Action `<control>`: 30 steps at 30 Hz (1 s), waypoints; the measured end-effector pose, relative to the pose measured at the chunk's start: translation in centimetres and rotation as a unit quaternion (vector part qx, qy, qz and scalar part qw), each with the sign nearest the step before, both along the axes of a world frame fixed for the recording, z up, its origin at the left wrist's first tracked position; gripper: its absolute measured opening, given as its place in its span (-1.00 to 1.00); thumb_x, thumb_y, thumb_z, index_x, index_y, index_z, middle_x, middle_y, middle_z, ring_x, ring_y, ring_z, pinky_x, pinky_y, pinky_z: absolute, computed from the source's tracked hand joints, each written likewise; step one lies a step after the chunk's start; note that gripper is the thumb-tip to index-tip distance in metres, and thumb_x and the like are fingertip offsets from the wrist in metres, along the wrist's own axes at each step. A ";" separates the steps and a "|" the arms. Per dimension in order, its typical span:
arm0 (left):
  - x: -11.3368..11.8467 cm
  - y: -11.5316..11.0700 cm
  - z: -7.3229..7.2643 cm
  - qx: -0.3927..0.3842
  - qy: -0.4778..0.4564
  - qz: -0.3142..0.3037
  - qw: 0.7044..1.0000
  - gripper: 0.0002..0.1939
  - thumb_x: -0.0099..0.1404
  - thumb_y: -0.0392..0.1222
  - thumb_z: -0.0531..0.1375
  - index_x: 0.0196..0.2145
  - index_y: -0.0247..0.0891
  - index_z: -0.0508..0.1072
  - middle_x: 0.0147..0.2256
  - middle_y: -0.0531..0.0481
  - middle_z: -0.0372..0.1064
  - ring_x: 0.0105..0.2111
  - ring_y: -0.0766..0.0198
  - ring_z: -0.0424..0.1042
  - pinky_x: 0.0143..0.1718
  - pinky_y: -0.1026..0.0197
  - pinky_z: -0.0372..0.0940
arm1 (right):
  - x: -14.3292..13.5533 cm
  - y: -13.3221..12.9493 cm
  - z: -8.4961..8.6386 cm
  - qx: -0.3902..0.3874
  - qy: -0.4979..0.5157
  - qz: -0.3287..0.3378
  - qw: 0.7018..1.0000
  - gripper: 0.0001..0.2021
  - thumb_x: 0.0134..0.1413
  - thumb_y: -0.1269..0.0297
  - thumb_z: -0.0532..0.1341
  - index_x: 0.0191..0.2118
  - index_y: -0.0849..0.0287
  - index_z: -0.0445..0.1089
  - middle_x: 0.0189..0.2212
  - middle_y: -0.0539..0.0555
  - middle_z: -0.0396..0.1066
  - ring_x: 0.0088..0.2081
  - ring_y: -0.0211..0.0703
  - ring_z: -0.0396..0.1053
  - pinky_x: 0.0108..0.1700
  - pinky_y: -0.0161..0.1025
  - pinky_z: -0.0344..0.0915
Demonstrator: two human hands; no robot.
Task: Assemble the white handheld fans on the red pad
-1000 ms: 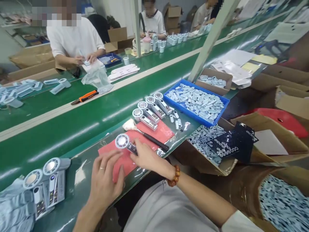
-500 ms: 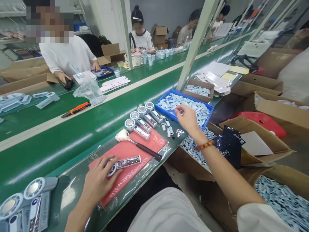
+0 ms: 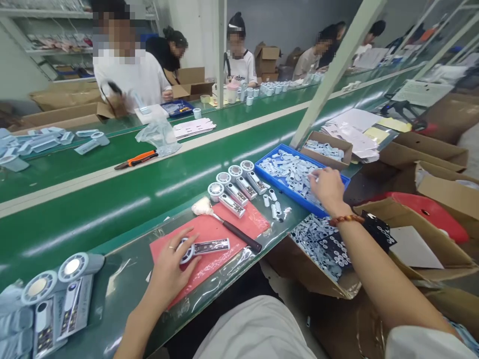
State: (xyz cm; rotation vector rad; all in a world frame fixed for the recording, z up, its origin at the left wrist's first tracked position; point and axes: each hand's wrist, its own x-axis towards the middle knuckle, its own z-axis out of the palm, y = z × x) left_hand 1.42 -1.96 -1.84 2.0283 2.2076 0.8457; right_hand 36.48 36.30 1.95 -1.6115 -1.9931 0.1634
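Note:
My left hand point(image 3: 170, 264) is wrapped around the round vented head of a pale blue handheld fan point(image 3: 211, 246). The fan lies on a pink sheet point(image 3: 175, 291), its handle showing a circuit board. My right hand point(image 3: 327, 188) is over a blue tray point(image 3: 295, 196) of small pale blue pieces point(image 3: 286, 169). Its fingers are curled together at the pieces; what they pinch is hidden. Beside the fan lies a mallet point(image 3: 234, 231) with a dark handle and a whitish wrapped head. Several similar fans point(image 3: 232, 204) stand in a row beyond it, near a few loose small pieces point(image 3: 276, 209).
More fans point(image 3: 62, 299) stand at the lower left. A cardboard box point(image 3: 314, 284) of small pieces is below the table edge at right. Across the green conveyor belt point(image 3: 123, 204) lie orange-handled pliers point(image 3: 138, 159) and a plastic bag point(image 3: 159, 137). Co-workers sit opposite.
My right hand has moved farther right over the tray and lower to the pieces. My left hand stays on the fan. The whole view has shifted, with everything appearing farther right.

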 end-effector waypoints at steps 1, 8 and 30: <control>0.2 -0.1 -0.1 0.001 -0.019 0.000 1.000 -0.53 0.45 -0.07 0.22 0.26 -0.01 0.31 0.25 -0.16 0.29 0.16 -0.02 0.40 0.12 -0.15 0.42 | -0.6 -1.1 0.6 0.003 0.013 0.005 1.000 -0.72 0.23 0.14 0.19 -0.28 0.26 0.53 -0.17 0.35 0.51 -0.07 0.22 0.42 0.08 0.14 0.29; 1.6 -0.1 0.3 0.025 -0.122 0.013 0.992 -0.59 0.39 -0.09 0.31 0.16 -0.03 0.41 0.14 -0.11 0.39 0.14 0.07 0.41 0.18 -0.10 0.38 | -8.9 -16.5 3.5 -0.053 0.158 0.343 0.924 -0.83 0.21 0.14 0.33 -0.17 0.07 0.59 -0.19 0.08 0.57 -0.22 -0.08 0.52 -0.12 -0.14 0.47; 1.5 -0.2 1.2 0.029 -0.184 -0.052 0.981 -0.76 0.48 -0.21 0.16 0.07 -0.15 0.43 0.06 -0.12 0.44 0.07 0.14 0.39 0.15 -0.04 0.33 | -16.9 -23.6 -1.0 -0.100 0.093 0.559 0.818 -0.84 0.32 0.39 0.22 -0.19 0.16 0.58 -0.37 0.07 0.36 -0.36 -0.14 0.38 -0.25 -0.11 0.44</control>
